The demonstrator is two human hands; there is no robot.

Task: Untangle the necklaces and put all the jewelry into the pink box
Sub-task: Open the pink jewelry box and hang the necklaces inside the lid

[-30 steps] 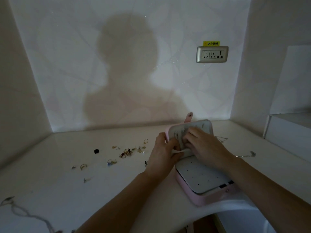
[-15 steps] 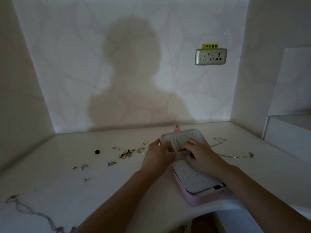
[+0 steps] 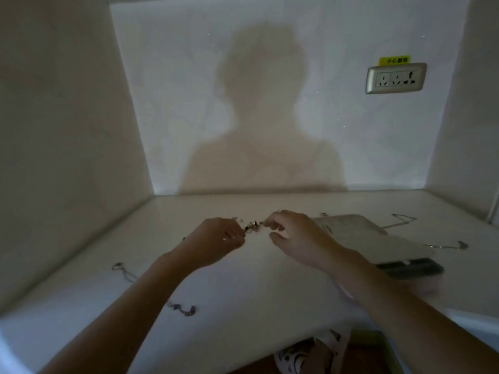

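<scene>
My left hand [image 3: 222, 238] and my right hand [image 3: 294, 236] meet over a small pile of rings and earrings [image 3: 252, 227] on the white tabletop [image 3: 256, 292]. The left fingers are curled at the pile's left edge; blur hides whether they pinch a piece. The right fingertips touch the pile's right edge, with the thumb held apart. The pink box [image 3: 359, 233] lies open to the right, behind my right forearm, its image blurred. One thin necklace [image 3: 399, 221] lies behind the box, and a chain with a pendant [image 3: 459, 244] lies to its right. A long tangled chain [image 3: 183, 310] lies at the front left.
Walls close the tabletop in on the left, back and right. A wall socket [image 3: 395, 78] sits high on the back wall. The table's front edge curves near my forearms, with patterned slippers [image 3: 305, 352] on the floor below.
Both hands left the box lid and moved left to the small jewelry pile. The camera swung left and down, so the box now sits at the right.
</scene>
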